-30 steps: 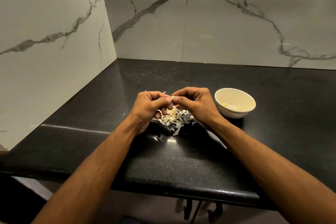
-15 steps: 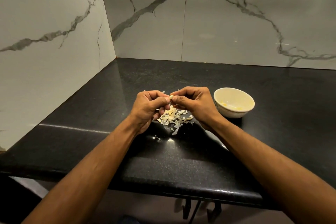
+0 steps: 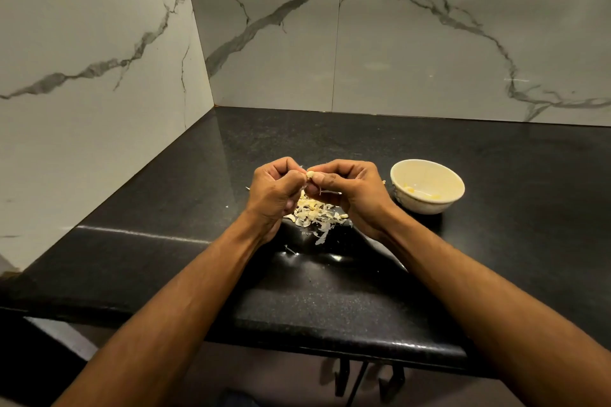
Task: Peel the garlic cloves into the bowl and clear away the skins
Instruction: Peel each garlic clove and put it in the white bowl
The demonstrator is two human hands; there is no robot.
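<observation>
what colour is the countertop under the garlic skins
Black with fine speckles, glossy; the head view shows the stone countertop best.

left hand [image 3: 274, 195]: bare | right hand [image 3: 353, 195]: bare | forearms: sleeveless, no jewellery

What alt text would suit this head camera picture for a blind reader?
Two hands, left and right, pinch a garlic clove above a pile of skins on a black counter. A cream bowl stands to their right.
</observation>
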